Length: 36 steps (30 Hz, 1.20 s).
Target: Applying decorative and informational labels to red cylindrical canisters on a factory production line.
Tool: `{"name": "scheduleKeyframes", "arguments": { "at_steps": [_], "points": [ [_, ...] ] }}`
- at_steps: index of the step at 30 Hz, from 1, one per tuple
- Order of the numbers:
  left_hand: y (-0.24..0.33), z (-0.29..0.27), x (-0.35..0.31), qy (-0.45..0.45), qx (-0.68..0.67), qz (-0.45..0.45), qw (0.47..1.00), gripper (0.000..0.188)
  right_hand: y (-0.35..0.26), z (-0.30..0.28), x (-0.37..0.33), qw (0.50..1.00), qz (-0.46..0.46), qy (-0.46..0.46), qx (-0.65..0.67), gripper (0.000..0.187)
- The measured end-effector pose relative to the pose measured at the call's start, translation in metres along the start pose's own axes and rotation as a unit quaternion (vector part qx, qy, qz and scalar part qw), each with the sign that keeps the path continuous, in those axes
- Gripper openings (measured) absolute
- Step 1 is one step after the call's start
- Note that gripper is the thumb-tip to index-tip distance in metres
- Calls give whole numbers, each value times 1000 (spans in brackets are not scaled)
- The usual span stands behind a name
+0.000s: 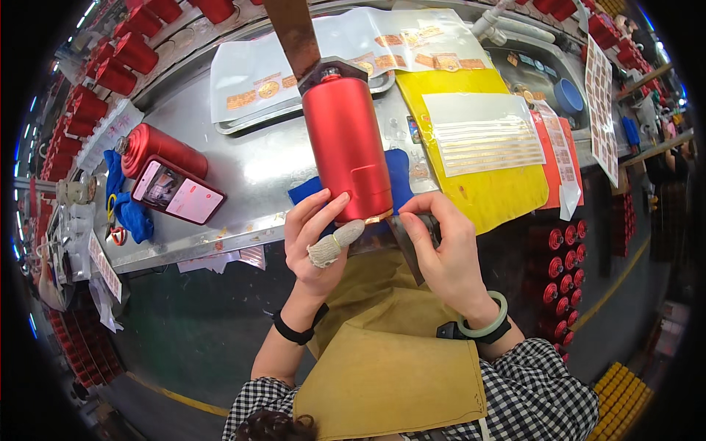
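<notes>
A glossy red metal bottle [346,140] lies over the worktable, its neck end on a metal bracket [294,37] and its base toward me. My left hand [318,239] grips the base end, fingers along its side and the thumb at the bottom edge. A grey cloth cover [334,245] wraps one digit of that hand. At the base edge shows a small gold-coloured strip [377,217]. Beside it my right hand [448,250] pinches thumb and forefinger together; what lies between them is too small to tell. A blue cloth [399,176] lies beneath the bottle.
On the left, a phone [179,191] leans against another red bottle [165,149], near blue-handled scissors [114,213]. Decal sheets [272,81] cover a tray behind. To the right lie a yellow mat [478,195], a striped sheet [485,132] and a blue bowl [568,95]. Several red bottles [565,261] stand racked beyond.
</notes>
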State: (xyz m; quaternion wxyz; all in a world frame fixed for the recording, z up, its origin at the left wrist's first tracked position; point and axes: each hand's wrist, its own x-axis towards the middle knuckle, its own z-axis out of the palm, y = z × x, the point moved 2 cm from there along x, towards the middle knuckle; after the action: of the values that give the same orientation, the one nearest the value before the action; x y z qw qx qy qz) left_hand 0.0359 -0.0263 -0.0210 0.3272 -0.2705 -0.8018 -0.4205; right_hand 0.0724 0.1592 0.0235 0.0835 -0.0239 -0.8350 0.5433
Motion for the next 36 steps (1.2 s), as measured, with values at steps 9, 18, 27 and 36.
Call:
{"name": "scheduleKeyframes", "arguments": {
  "at_steps": [9, 18, 27, 36],
  "points": [
    [1, 0, 0, -13, 20, 15, 1000, 26, -2, 9, 3, 1000, -8, -4, 17, 10],
    [-9, -4, -6, 20, -36, -11, 999, 32, -3, 18, 9, 1000, -5, 11, -8, 21],
    [-6, -3, -5, 0, 12, 7, 1000, 24, -2, 18, 10, 1000, -17, 26, -1, 19],
    [-4, -3, -5, -14, 36, 37, 999, 26, 7, 9, 9, 999, 34, 12, 25, 13]
  ]
}}
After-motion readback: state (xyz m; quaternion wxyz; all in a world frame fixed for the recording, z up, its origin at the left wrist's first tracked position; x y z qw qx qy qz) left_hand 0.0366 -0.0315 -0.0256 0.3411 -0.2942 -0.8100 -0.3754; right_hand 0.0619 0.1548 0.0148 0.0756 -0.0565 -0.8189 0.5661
